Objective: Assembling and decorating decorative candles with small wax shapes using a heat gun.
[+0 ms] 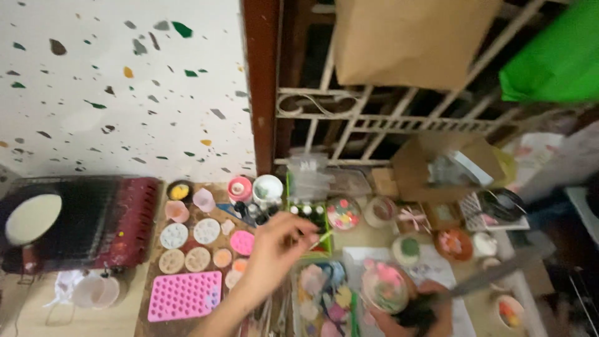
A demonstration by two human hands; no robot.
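Observation:
My left hand (274,249) reaches out over the middle of the crowded table, its fingers pinched on a thin green stick (324,236) next to a green tray of small bottles (310,212). At the bottom edge, my right hand (437,312) is closed around a dark object (417,311); a long grey blurred strip (499,271) runs from it up to the right. Just left of that hand sits a round pink-and-green decorated piece (384,287) on white paper.
A pink silicone mould (183,295) and several round moulds (187,246) lie left of my arm. A dark red burner (134,218) with a white disc (32,218) is far left. Cups, small bowls and a cardboard box (409,165) line the back, under a metal grille (374,122).

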